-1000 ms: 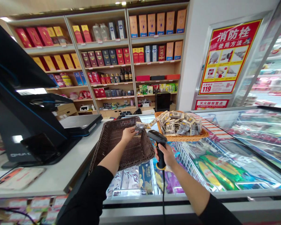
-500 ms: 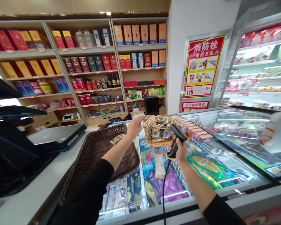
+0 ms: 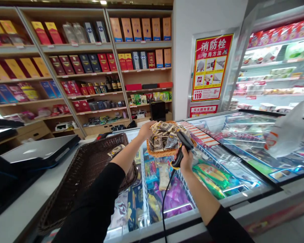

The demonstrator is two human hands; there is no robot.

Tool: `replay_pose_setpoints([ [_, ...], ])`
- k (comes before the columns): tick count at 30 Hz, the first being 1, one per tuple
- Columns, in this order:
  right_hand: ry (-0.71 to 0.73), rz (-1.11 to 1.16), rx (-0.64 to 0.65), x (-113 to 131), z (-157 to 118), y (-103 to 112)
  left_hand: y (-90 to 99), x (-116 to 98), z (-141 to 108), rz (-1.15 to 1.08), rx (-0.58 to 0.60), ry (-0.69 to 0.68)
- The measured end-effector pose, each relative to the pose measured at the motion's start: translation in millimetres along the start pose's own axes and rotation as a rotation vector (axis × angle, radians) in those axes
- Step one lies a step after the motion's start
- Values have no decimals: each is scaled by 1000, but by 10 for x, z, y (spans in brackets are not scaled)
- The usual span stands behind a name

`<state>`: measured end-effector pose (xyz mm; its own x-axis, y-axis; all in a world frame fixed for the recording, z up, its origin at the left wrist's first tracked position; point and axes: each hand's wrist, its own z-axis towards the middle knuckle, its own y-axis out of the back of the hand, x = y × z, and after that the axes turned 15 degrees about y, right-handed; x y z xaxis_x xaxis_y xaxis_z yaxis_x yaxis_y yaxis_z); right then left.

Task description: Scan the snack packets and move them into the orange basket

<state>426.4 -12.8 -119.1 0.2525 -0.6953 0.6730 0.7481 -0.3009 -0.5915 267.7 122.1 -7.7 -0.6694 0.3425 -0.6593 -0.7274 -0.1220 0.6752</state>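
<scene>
My right hand [image 3: 186, 160] is wrapped round a black and yellow corded scanner [image 3: 183, 148], its head over the right part of an orange wicker basket [image 3: 158, 154]. Small wrapped packets [image 3: 164, 135] fill that basket. My left hand [image 3: 145, 131] is at the basket's left edge, against the packets; its fingertips are hidden, so whether they hold one cannot be made out. To the left, a large dark brown wicker basket [image 3: 82, 165] holds a few similar packets [image 3: 116, 151] near its far right side.
Under the baskets is a glass-topped freezer [image 3: 172, 219] with bagged goods inside. A grey flat device [image 3: 40, 148] sits on the left counter [image 3: 27, 206]. A white plastic bag [image 3: 283, 131] is at the right. Shelves of boxes [image 3: 86, 64] line the back wall.
The view has turned slightly right, so most things sit further left. My left hand has reached closer in against the packets. The scanner stays in my right hand over the orange basket.
</scene>
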Motion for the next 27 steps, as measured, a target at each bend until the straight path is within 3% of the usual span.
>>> replay_pose_setpoints([
  [2, -13, 8, 36, 18, -63, -13, 295, 271, -118, 96, -51, 52],
  [6, -101, 56, 111, -21, -267, -210, 846, 1051, -463, 301, -119, 213],
  [8, -182, 90, 156, -87, -407, -397, 987, 1415, -657, 404, -86, 314],
  [11, -298, 153, 184, -213, -630, -673, 989, 1779, -877, 483, -39, 392],
  [15, -365, 156, 189, -344, -820, -834, 859, 1936, -953, 538, 7, 431],
  [18, -347, 130, 236, -354, -857, -817, 844, 1920, -915, 588, 29, 459],
  [21, -312, 97, 265, -301, -865, -786, 876, 1884, -872, 574, -27, 498],
  [25, -272, 67, 346, -222, -900, -770, 862, 1884, -853, 138, -209, 528],
  [27, -264, 56, 393, -201, -923, -764, 823, 1900, -870, -133, -218, 571],
])
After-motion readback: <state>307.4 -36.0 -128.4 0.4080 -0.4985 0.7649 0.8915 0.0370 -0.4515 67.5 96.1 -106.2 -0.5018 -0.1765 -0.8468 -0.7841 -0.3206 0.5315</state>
